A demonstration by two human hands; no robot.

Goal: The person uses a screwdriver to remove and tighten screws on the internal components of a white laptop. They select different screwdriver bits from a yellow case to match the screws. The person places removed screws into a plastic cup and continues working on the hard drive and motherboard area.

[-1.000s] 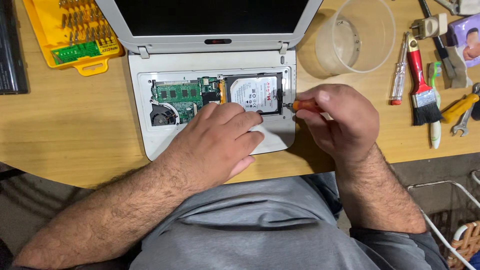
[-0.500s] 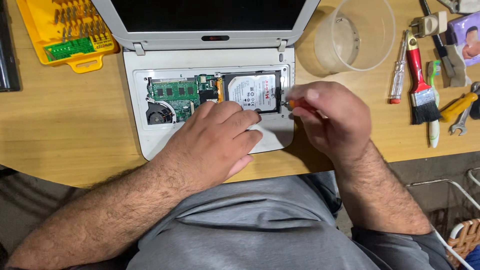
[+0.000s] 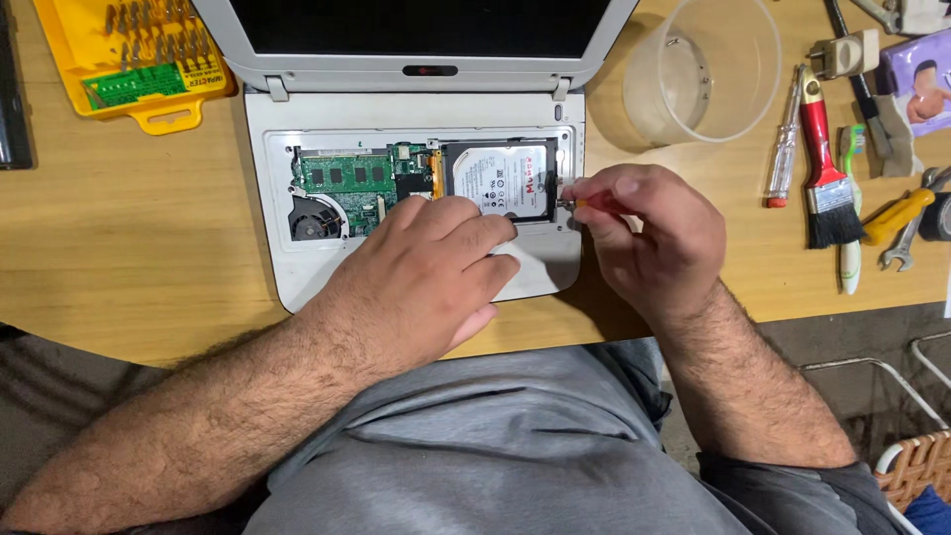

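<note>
Right hand has crept left since a second ago, fingers pinching the orange screwdriver at the hard drive's right edge; left hand remains flat, fingers together, steadying the opened laptop on the table.

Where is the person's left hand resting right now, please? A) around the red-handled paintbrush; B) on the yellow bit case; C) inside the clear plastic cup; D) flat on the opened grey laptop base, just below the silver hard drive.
D: the left hand lies palm-down on the opened grey laptop base, fingertips at the silver hard drive, while the right hand grips a small orange-handled screwdriver.
</note>
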